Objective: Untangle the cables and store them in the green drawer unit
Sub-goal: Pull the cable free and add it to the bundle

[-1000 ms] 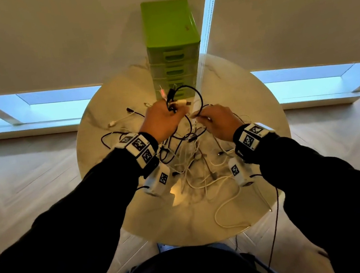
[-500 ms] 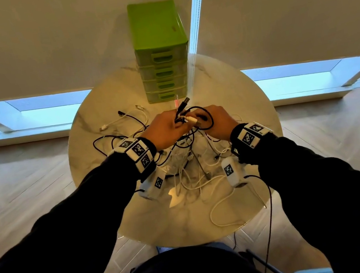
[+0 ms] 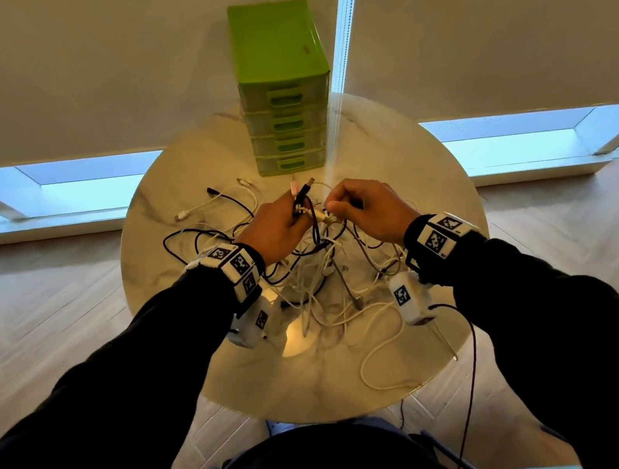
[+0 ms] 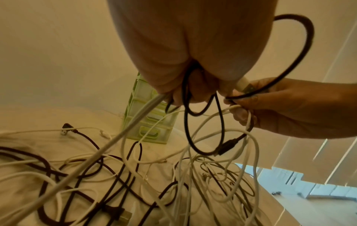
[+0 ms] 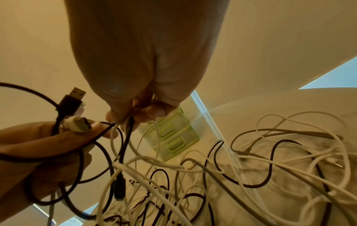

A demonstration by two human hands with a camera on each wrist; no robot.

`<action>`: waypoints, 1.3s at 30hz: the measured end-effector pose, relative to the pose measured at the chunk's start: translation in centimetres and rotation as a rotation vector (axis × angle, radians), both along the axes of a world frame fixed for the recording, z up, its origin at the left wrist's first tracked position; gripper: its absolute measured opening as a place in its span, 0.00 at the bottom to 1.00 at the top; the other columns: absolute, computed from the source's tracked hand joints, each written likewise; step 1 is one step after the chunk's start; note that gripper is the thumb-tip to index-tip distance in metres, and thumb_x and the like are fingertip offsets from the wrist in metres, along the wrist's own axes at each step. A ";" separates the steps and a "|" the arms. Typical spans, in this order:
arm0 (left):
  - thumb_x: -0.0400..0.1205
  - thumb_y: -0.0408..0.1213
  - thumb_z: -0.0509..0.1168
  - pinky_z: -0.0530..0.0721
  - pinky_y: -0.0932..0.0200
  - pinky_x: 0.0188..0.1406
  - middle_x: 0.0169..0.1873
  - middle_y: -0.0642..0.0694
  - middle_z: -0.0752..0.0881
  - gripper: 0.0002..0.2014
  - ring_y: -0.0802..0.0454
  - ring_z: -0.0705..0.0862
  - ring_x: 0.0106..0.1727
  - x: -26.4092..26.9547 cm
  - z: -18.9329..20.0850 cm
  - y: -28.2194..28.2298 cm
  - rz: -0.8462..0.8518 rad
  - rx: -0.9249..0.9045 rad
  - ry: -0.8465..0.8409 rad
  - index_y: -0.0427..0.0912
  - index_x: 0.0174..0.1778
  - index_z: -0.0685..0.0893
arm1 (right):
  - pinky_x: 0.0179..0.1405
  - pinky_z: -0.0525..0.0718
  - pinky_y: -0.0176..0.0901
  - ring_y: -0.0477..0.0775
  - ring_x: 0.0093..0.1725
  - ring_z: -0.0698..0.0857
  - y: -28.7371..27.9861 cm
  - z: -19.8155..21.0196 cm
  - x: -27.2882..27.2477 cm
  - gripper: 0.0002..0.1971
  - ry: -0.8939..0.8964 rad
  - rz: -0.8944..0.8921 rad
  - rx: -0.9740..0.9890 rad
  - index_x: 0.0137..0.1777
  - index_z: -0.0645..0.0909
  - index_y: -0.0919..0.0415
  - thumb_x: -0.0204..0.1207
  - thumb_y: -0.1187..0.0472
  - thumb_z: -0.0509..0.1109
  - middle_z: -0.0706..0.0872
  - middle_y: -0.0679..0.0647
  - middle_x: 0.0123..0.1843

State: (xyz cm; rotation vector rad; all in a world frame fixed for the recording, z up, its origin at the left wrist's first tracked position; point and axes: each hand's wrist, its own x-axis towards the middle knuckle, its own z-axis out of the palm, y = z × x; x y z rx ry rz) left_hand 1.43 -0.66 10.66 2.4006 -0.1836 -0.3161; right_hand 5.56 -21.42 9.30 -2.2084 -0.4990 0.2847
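Nearest the body, black sleeves (image 3: 128,387) run forward, each wrist strapped with a white band printed with black square markers (image 3: 238,268). A thin black lead (image 3: 470,383) hangs from the right wrist unit down past the near rim. Below the wrists, on the round pale marble-look tabletop (image 3: 431,189), lies a tangled heap of white and black cables (image 3: 320,285); one white loop (image 3: 382,361) trails toward the near edge. Above the heap both hands are raised, close together. Left hand (image 3: 272,230): fingers curled tight around a bundle, holding a black cable with a black USB plug (image 5: 72,99) sticking up, a white plug (image 5: 77,123) pressed beside it, and a thicker grey-white cable (image 4: 123,134) running down to the heap. Right hand (image 3: 365,212): fingers narrowed to a pinch on thin white and black strands (image 5: 125,130) that drop straight into the tangle; a black inline connector (image 4: 228,146) dangles beneath the hands. Beyond the hands, loose ends lie on the tabletop: a white cable with a white plug (image 3: 189,212) and a black one (image 3: 226,197) beside it. At the far edge stands the green plastic drawer unit (image 3: 274,47), upright, its four drawers shut, well apart from the heap. Behind it, cream roller blinds (image 3: 66,62) with a bright strip of window below.
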 end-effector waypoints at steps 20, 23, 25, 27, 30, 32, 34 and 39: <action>0.88 0.46 0.62 0.79 0.54 0.35 0.45 0.42 0.89 0.14 0.47 0.83 0.37 2.4 0.6 2.8 0.362 -0.158 -0.063 0.45 0.64 0.84 | 0.61 0.78 0.45 0.56 0.62 0.83 -3.4 -1.4 -0.2 0.32 0.132 0.129 -0.568 0.74 0.76 0.52 0.71 0.46 0.80 0.84 0.55 0.64; 0.89 0.46 0.62 0.74 0.61 0.32 0.37 0.49 0.86 0.10 0.56 0.78 0.32 2.1 0.8 1.6 0.288 -0.200 -0.021 0.47 0.57 0.86 | 0.62 0.79 0.47 0.53 0.64 0.81 -1.2 1.2 -0.1 0.41 -0.038 0.053 -0.276 0.81 0.66 0.52 0.71 0.39 0.77 0.78 0.54 0.73; 0.89 0.44 0.62 0.76 0.59 0.37 0.35 0.52 0.84 0.09 0.54 0.80 0.35 1.9 0.8 0.5 0.212 -0.210 -0.007 0.48 0.52 0.86 | 0.57 0.80 0.43 0.51 0.60 0.83 0.5 2.7 -0.1 0.40 -0.035 0.045 -0.103 0.82 0.63 0.53 0.75 0.42 0.75 0.78 0.53 0.73; 0.89 0.44 0.60 0.80 0.47 0.43 0.38 0.46 0.85 0.11 0.45 0.82 0.39 1.8 0.9 -0.7 0.153 -0.216 0.005 0.42 0.52 0.85 | 0.56 0.81 0.42 0.51 0.59 0.84 1.5 3.7 -0.3 0.31 -0.054 0.088 -0.071 0.80 0.65 0.55 0.81 0.49 0.71 0.84 0.54 0.66; 0.90 0.46 0.59 0.71 0.52 0.32 0.28 0.49 0.75 0.14 0.52 0.71 0.29 1.7 1.2 -2.0 0.154 -0.377 0.034 0.40 0.47 0.82 | 0.49 0.83 0.41 0.51 0.46 0.86 0.6 4.3 -0.9 0.13 -0.135 0.106 -0.107 0.70 0.78 0.59 0.87 0.60 0.63 0.89 0.54 0.48; 0.90 0.44 0.60 0.64 0.58 0.27 0.22 0.56 0.70 0.12 0.55 0.65 0.25 1.8 1.8 -2.9 0.206 -0.550 0.084 0.43 0.46 0.82 | 0.44 0.81 0.34 0.51 0.39 0.85 -1.3 3.6 -1.2 0.10 -0.137 0.093 -0.136 0.62 0.84 0.61 0.87 0.64 0.63 0.88 0.53 0.41; 0.88 0.43 0.61 0.61 0.56 0.29 0.21 0.58 0.66 0.09 0.55 0.62 0.25 2.0 2.0 -3.5 0.261 -0.700 0.145 0.42 0.51 0.80 | 0.41 0.77 0.23 0.52 0.38 0.86 -3.8 2.7 -1.9 0.10 -0.059 0.064 -0.150 0.59 0.86 0.62 0.86 0.66 0.64 0.89 0.55 0.41; 0.88 0.42 0.56 0.64 0.57 0.32 0.29 0.54 0.69 0.08 0.56 0.67 0.30 1.6 1.6 -6.0 0.246 -0.730 0.177 0.46 0.49 0.79 | 0.46 0.79 0.25 0.50 0.42 0.84 -10.9 0.7 -3.8 0.10 0.099 -0.016 -0.418 0.59 0.87 0.62 0.85 0.66 0.65 0.88 0.52 0.44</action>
